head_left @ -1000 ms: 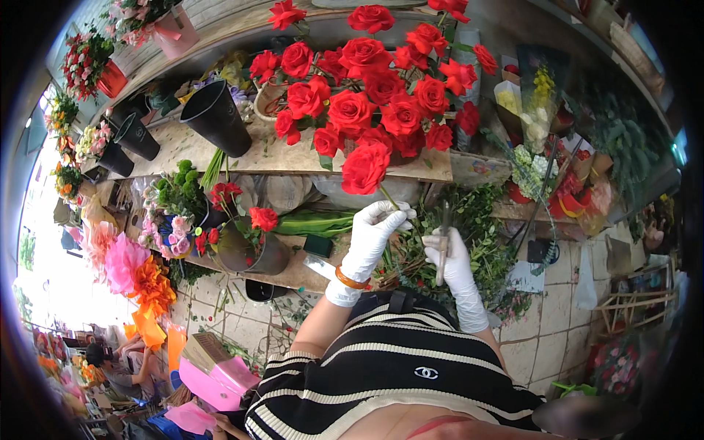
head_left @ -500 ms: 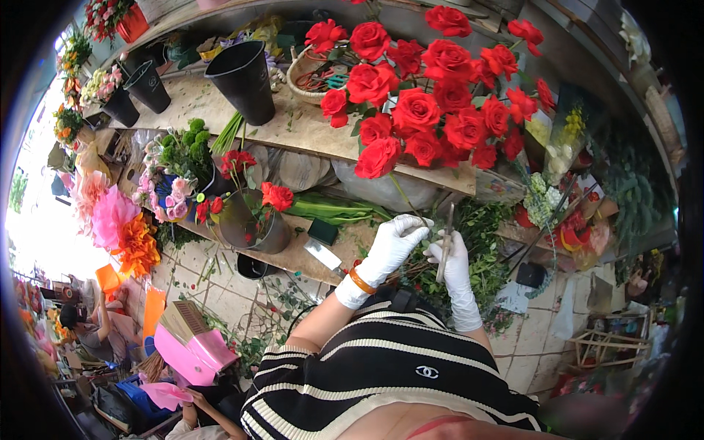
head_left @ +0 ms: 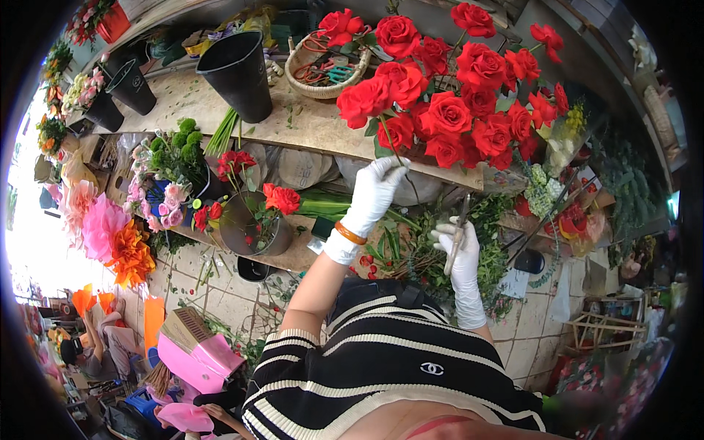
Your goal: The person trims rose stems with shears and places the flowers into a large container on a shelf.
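My left hand (head_left: 378,189), in a white glove with an orange bangle at the wrist, pinches the stem of a red rose (head_left: 364,101). That bloom stands upright at the left edge of a big bunch of red roses (head_left: 447,114), and the bare stem end hangs below my fingers. In my gloved right hand (head_left: 463,253) is a pair of pruning shears (head_left: 458,233), blades pointing up, away from the stem. The shears' exact blade position is hard to make out. Cut green foliage (head_left: 422,246) lies beneath both hands.
A wicker basket (head_left: 326,92) of tools and a black bucket (head_left: 238,77) stand on the wooden shelf. Left of me, a dark bucket (head_left: 257,235) holds a few red roses. A pink-wrapped box (head_left: 202,359) is on the tiled floor; other people work at lower left.
My left hand has moved up and left, carrying the rose to the bunch's left side. My right hand has shifted slightly right with the shears, away from the stem.
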The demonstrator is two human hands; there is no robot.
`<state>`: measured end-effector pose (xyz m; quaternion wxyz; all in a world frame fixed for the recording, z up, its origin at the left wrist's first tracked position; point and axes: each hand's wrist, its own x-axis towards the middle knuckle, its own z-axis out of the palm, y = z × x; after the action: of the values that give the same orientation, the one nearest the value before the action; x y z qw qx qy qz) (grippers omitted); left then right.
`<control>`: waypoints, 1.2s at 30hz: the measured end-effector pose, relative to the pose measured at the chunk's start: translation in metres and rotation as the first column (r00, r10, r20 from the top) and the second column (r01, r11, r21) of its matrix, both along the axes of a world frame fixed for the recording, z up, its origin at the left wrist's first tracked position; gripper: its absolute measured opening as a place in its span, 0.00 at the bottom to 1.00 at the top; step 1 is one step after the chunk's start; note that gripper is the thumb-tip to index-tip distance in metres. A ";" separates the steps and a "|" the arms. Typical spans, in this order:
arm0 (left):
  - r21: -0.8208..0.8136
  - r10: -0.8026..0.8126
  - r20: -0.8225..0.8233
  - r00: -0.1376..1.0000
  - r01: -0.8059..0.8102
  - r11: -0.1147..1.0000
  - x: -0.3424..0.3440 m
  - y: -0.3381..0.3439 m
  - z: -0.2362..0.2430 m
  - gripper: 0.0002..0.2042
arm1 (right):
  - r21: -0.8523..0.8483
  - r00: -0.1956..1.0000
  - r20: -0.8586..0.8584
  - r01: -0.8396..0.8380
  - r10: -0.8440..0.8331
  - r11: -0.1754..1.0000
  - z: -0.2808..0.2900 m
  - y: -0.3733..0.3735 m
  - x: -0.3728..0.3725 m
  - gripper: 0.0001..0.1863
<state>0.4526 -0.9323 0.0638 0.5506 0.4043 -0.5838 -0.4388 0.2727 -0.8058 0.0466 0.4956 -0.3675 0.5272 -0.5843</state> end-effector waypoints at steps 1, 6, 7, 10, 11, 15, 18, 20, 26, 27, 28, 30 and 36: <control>0.023 -0.015 -0.033 0.999 0.016 1.000 0.003 -0.004 0.002 0.08 | 0.045 0.998 0.012 -0.065 0.064 0.997 0.002 0.002 -0.001 0.22; 0.098 -0.060 -0.247 0.967 0.087 0.991 0.015 -0.010 -0.001 0.08 | 0.050 0.955 0.036 -0.297 0.296 0.954 -0.015 0.016 -0.007 0.22; 0.100 -0.058 -0.305 0.951 0.093 0.991 0.021 -0.010 -0.003 0.08 | 0.074 0.936 0.038 -0.351 0.349 0.933 -0.015 0.016 -0.006 0.22; 0.115 -0.068 -0.389 0.919 0.122 0.986 0.033 -0.001 -0.003 0.07 | 0.175 0.881 0.097 -0.473 0.463 0.863 -0.005 0.013 -0.003 0.21; 0.140 -0.062 -0.455 0.888 0.140 0.980 0.037 -0.001 -0.010 0.07 | 0.187 0.876 0.095 -0.482 0.473 0.856 -0.005 0.010 0.001 0.21; 0.219 -0.019 -0.549 0.836 0.166 0.961 0.045 0.005 -0.028 0.07 | 0.220 0.859 0.143 -0.511 0.491 0.831 -0.014 0.000 0.009 0.21; 0.236 -0.007 -0.546 0.838 0.162 0.958 0.049 0.008 -0.035 0.08 | 0.202 0.853 0.106 -0.522 0.512 0.829 -0.008 -0.009 0.016 0.20; 0.256 0.008 -0.543 0.840 0.157 0.954 0.052 0.009 -0.039 0.08 | 0.218 0.843 0.089 -0.537 0.531 0.815 -0.007 -0.014 0.018 0.24; 0.327 0.019 -0.559 0.829 0.199 0.924 0.071 0.011 -0.049 0.08 | 0.306 0.826 0.087 -0.555 0.558 0.774 -0.011 -0.023 0.027 0.24; 0.328 0.014 -0.570 0.822 0.212 0.920 0.074 0.010 -0.053 0.08 | 0.320 0.824 0.095 -0.557 0.559 0.766 -0.012 -0.024 0.029 0.24; 0.330 0.009 -0.570 0.822 0.218 0.919 0.078 0.008 -0.055 0.09 | 0.337 0.828 0.081 -0.547 0.555 0.766 -0.011 -0.026 0.033 0.21; 0.335 0.001 -0.576 0.817 0.236 0.912 0.084 0.006 -0.063 0.09 | 0.354 0.848 0.104 -0.520 0.520 0.777 -0.019 -0.028 0.036 0.19; 0.276 0.107 -0.535 0.838 0.054 0.960 0.112 -0.036 -0.068 0.09 | 0.385 0.908 -0.065 -0.359 0.413 0.850 -0.018 -0.032 0.052 0.16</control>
<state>0.5648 -0.9687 -0.0038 0.6370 0.3447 -0.3294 -0.6058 0.3248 -0.8383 0.0287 0.6228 -0.4092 0.5761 -0.3358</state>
